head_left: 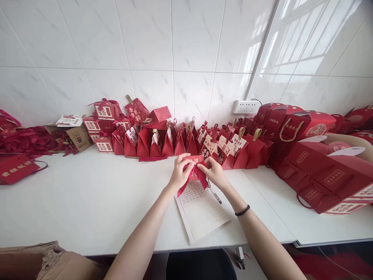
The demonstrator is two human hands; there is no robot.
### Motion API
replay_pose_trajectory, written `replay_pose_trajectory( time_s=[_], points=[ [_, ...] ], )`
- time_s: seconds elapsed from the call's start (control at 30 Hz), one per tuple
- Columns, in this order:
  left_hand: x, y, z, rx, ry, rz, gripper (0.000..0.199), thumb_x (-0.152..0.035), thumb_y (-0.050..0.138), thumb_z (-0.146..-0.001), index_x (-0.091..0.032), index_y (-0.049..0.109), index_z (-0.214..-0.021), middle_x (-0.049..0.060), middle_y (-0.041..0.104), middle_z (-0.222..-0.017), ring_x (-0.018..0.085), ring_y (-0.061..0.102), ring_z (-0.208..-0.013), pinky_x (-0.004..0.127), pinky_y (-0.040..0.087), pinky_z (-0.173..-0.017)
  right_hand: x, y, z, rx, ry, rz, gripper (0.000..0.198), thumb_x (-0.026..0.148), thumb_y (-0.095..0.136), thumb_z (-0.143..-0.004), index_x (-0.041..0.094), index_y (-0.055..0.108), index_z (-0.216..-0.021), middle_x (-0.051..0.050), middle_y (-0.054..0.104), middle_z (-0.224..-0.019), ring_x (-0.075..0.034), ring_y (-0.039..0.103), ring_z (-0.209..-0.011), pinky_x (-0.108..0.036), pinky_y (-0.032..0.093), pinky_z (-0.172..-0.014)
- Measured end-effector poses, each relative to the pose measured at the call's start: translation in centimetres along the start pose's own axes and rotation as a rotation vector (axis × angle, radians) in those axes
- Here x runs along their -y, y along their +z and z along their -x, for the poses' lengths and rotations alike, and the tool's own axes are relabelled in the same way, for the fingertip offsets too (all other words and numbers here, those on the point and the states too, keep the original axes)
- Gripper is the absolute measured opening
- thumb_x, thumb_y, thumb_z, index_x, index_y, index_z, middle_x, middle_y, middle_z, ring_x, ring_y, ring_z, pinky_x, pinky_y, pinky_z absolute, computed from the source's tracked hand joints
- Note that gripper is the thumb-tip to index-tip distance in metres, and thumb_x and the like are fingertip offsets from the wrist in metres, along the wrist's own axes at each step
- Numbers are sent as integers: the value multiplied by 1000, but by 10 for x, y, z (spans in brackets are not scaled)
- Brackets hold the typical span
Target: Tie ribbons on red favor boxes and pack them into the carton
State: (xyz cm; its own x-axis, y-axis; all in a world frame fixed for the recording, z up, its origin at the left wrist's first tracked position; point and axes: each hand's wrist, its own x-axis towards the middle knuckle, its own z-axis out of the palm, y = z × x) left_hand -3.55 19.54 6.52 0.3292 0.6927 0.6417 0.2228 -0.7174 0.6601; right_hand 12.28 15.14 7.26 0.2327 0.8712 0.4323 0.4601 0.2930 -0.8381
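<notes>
A small red gift box [197, 159] with pale lettering is between my hands, above the far end of a notebook. Across its front runs a dark red ribbon [201, 178], its tails hanging down. My left hand [182, 171] pinches the ribbon on the left side of the knot. From the right, my right hand [213, 171] pinches the ribbon too, thumb and finger close to the middle. Under them lies the open notebook [204, 217] with handwriting on its upper page. A pen [217, 198] rests along the notebook's right edge.
Several red gift boxes [145, 143] line the wall behind my hands. Larger red boxes [335, 167] are stacked at the right. Loose red ribbon [25, 140] and a cardboard box [78, 136] lie at the left. A power strip [247, 106] is against the wall.
</notes>
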Motion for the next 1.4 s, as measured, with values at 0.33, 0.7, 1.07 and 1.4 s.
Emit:
replay_pose_trajectory(
  time_s=[0.33, 0.7, 1.07, 1.4],
  points=[
    [1, 8, 12, -357, -68, -190, 18, -29, 47, -87, -20, 41, -73, 4, 44, -84, 18, 47, -83, 35, 44, -79, 0, 8, 9, 14, 23, -206, 45, 61, 60, -71, 20, 42, -65, 3, 46, -59, -12, 42, -54, -24, 35, -50],
    [-8, 9, 15, -336, -318, 42, 25, -40, 39, -90, -22, 35, -73, -3, 49, -62, 13, 49, -54, 25, 39, -54, 0, 6, 11, 109, 198, -470, 52, 63, 69, -63, 20, 40, -66, 4, 46, -57, -9, 40, -43, -21, 33, -37],
    [-7, 13, 15, -327, -353, 76, 24, -38, 38, -91, -23, 34, -72, -4, 46, -59, 13, 47, -51, 24, 38, -53, -1, 8, 13, 43, 251, -597, 52, 58, 73, -60, 20, 38, -63, 5, 41, -58, -8, 35, -47, -18, 27, -40],
    [-7, 18, 12, -352, -405, 82, 23, -35, 39, -90, -22, 38, -72, -2, 49, -62, 15, 51, -57, 26, 40, -57, -9, 12, 11, 45, 310, -689, 52, 59, 70, -55, 21, 35, -63, 7, 30, -53, -6, 21, -41, -20, 15, -37]
  ],
)
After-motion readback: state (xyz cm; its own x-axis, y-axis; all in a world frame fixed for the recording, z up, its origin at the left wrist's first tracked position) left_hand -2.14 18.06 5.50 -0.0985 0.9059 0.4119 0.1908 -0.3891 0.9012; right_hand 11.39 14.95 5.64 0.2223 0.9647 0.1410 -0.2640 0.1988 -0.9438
